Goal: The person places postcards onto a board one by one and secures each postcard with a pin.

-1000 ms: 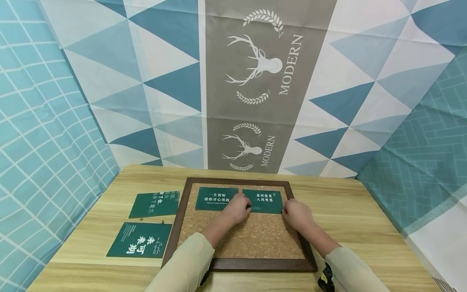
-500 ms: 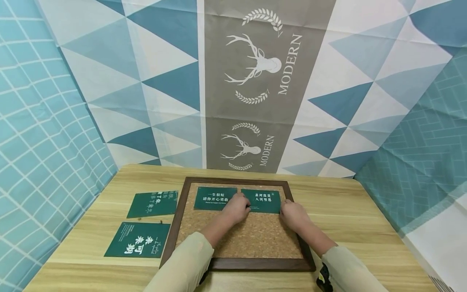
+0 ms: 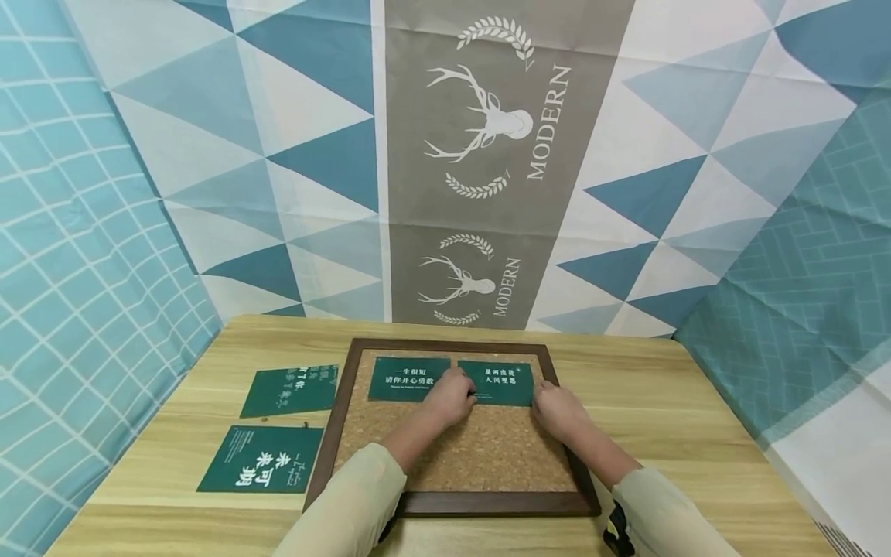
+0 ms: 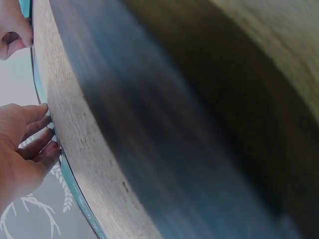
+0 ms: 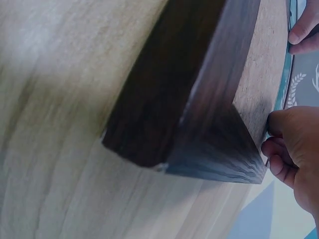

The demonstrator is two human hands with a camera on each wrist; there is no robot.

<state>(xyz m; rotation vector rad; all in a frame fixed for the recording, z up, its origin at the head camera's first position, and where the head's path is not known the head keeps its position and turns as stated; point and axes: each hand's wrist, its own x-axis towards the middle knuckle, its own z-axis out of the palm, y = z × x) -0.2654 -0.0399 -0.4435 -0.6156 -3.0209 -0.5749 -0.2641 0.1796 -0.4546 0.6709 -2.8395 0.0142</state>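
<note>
Two green cards with white lettering lie side by side on a framed cork board (image 3: 487, 456). My left hand (image 3: 448, 398) reaches to the left side of the right-hand green card (image 3: 497, 383), its thumb and bent fingers at the card's edge. At the card's lower right corner, my right hand (image 3: 559, 411) pinches the edge with thumb and curled fingers. Part of the left-hand green card (image 3: 404, 377) is hidden by my left hand. The right wrist view shows the right hand (image 5: 298, 152) close beside the frame's corner; fingertip contact is partly hidden.
Two more green cards, an upper one (image 3: 288, 391) and a lower one (image 3: 261, 460), lie left of the board on the wooden table (image 3: 661, 441). Tiny dark bits (image 3: 306, 425) sit between them. The brown frame (image 3: 497, 504) rises along the board's edge. Patterned sheets (image 3: 459, 193) hang behind.
Both hands keep nearly the same places at the right-hand card. The whole scene shifts slightly left in the head view.
</note>
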